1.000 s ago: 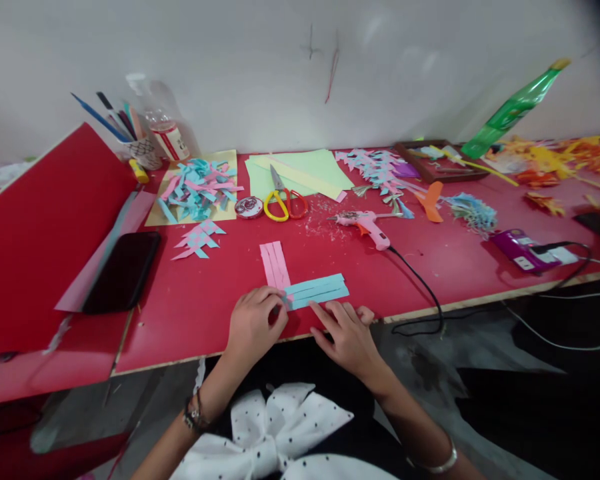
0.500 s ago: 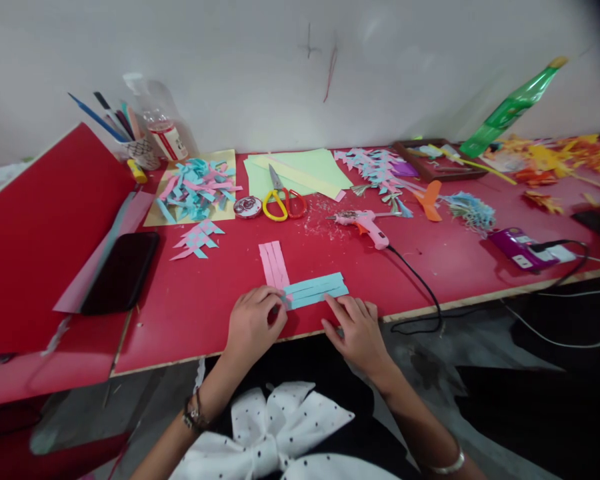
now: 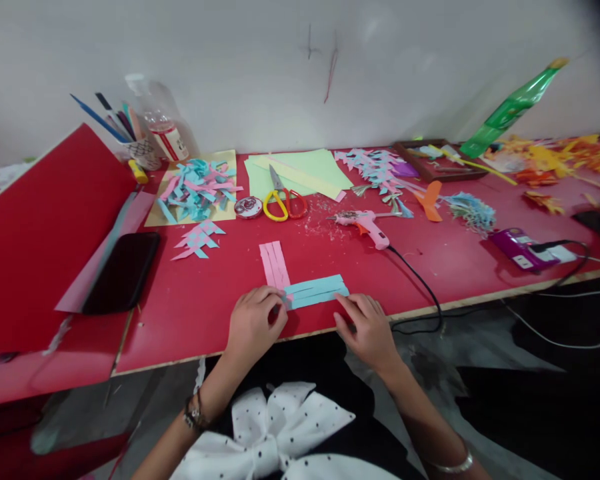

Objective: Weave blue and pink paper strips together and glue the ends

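Note:
Blue paper strips (image 3: pixel 315 291) lie flat near the table's front edge, side by side and pointing right. Pink paper strips (image 3: pixel 274 264) run away from me and meet the blue ones at their left end. Over that joint, my left hand (image 3: pixel 254 320) is closed with thumb and fingertips together on the paper; the corner beneath is partly hidden. My right hand (image 3: pixel 367 330) is open, its index fingertip on the right end of the blue strips and its thumb apart. A small woven pink-and-blue piece (image 3: pixel 199 239) sits farther left.
Beyond the strips are scissors (image 3: pixel 277 197), a round tin (image 3: pixel 249 207) and a pink glue gun (image 3: pixel 363 223) with its cord trailing right. A phone (image 3: pixel 123 272) and pile of strips (image 3: pixel 197 190) are left. A green bottle (image 3: pixel 513 110) leans at the back right.
My right hand has slid a little to the right along the blue strips, toward their end. My left hand stays at the joint.

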`<state>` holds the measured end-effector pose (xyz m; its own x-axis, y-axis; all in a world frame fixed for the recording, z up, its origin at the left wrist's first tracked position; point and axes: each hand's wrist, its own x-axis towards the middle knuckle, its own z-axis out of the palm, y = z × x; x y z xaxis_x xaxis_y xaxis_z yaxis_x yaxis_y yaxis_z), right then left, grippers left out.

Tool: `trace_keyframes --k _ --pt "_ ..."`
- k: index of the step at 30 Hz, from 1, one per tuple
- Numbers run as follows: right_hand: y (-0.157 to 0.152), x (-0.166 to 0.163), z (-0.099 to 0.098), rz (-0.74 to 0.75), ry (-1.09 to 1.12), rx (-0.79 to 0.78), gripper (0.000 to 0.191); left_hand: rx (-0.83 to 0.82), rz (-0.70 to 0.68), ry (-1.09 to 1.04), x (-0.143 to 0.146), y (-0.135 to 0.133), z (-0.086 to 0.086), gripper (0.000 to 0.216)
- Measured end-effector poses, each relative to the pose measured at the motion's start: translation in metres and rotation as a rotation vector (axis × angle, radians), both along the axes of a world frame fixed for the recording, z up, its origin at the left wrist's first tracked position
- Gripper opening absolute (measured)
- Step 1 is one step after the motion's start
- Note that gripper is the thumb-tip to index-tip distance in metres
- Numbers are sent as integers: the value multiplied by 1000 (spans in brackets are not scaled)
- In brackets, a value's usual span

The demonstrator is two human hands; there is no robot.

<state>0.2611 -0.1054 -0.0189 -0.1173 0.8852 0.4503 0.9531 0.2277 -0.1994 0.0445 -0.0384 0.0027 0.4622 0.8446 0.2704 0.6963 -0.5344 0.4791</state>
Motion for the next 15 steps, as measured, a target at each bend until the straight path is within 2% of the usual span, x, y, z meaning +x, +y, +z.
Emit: trace_keyframes --k 5,11,15 --pt "0 2 -2 -19 9 51 31 -5 -1 -2 0 0 0 10" --pt "0 4 -1 -28 -19 27 32 -15 0 -4 1 0 1 10" --pt "-1 -6 4 34 -107 -36 36 -11 -9 -15 1 0 1 9"
